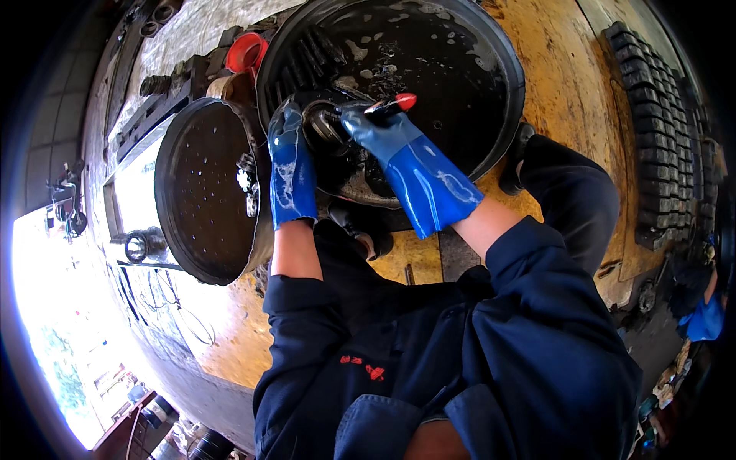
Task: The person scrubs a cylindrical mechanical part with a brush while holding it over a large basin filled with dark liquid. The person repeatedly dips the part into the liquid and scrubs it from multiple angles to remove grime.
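Blue rubber gloves cover both hands, which are over the near left part of a large round basin (518,73) of dark liquid. My left hand (287,146) is closed on the left side of a dark, round metal part (328,125) with a ringed opening. At that part's right side is my right hand (381,132), closed around a dark tool with a red end (405,101). The tool's working end is hidden, so I cannot tell its kind. Several dark ribbed metal pieces (310,60) lie in the basin beyond my left hand.
Left of the basin stands a smaller round pan (201,192) with shiny bits at its right edge. A red funnel-like cup (246,53) sits behind it. Dark metal blocks (658,130) are stacked in rows at the right. Another person's blue garment (702,318) shows at the far right.
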Available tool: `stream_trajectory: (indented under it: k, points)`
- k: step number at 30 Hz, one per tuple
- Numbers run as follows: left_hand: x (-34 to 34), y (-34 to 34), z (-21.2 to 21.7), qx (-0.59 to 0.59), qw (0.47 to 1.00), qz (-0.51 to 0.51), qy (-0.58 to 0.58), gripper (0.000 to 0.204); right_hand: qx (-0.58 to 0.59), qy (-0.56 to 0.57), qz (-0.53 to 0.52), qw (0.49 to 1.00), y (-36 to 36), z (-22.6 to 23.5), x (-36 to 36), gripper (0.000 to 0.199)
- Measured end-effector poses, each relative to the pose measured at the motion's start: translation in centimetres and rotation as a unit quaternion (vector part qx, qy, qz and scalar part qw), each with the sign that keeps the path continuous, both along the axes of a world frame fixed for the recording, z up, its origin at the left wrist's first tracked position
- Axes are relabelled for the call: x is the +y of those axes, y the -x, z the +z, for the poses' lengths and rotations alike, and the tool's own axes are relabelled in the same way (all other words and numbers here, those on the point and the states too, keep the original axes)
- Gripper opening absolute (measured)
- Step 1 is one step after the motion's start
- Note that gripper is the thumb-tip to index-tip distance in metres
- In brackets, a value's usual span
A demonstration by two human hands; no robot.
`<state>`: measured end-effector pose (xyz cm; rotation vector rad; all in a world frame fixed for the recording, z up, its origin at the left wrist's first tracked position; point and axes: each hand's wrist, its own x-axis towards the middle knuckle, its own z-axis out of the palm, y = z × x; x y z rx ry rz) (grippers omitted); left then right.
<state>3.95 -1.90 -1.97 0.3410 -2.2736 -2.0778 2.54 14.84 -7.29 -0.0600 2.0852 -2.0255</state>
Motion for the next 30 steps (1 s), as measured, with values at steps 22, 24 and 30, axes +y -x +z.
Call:
stream_trajectory:
  k: [22, 24, 30]
  points:
    - [0.3, -0.3, 0.4, 0.003, 1.0, -0.009, -0.007, 0.049, -0.209, 0.079, -0.152, 0.963, -2.9, -3.4, 1.7, 0.037]
    - [-0.1, -0.8, 0.3, 0.001, 1.0, -0.003, 0.001, 0.049, -0.183, 0.091, -0.135, 0.97, -3.9, -2.4, 0.0, 0.037]
    - [0.1, -1.6, 0.5, -0.005, 1.0, -0.022, 0.005, 0.049, -0.128, 0.026, -0.138, 0.982, -2.0, 0.2, -1.3, 0.038]
